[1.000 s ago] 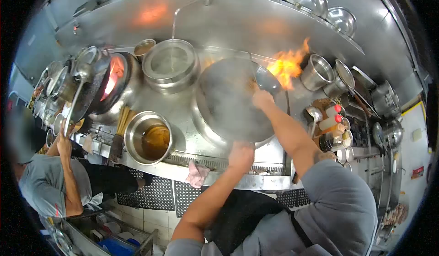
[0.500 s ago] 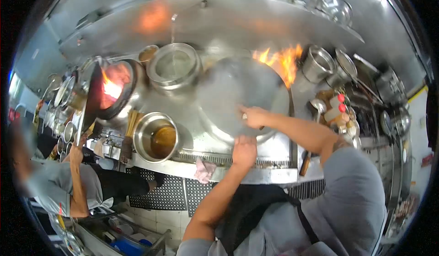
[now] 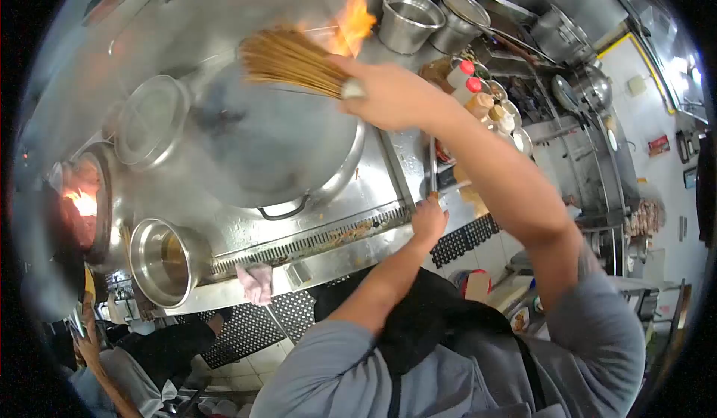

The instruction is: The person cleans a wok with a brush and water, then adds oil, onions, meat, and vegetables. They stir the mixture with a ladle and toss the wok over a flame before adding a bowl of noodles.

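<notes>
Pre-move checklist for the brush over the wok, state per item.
1. Right hand closed around the bamboo brush handle: ok.
2. Bristles over the wok, not beside it: ok; whether they touch the metal: cannot tell, steam blurs it.
3. Flame at the wok's far rim clear of the bristles: not ok, it burns right behind the brush tips.
4. Left hand at the front ledge, apart from the wok; what it grips: cannot tell.
5. Wok contents: cannot tell, steam hides them.
6. Pink rag hangs off the ledge, away from both hands: ok.
</notes>
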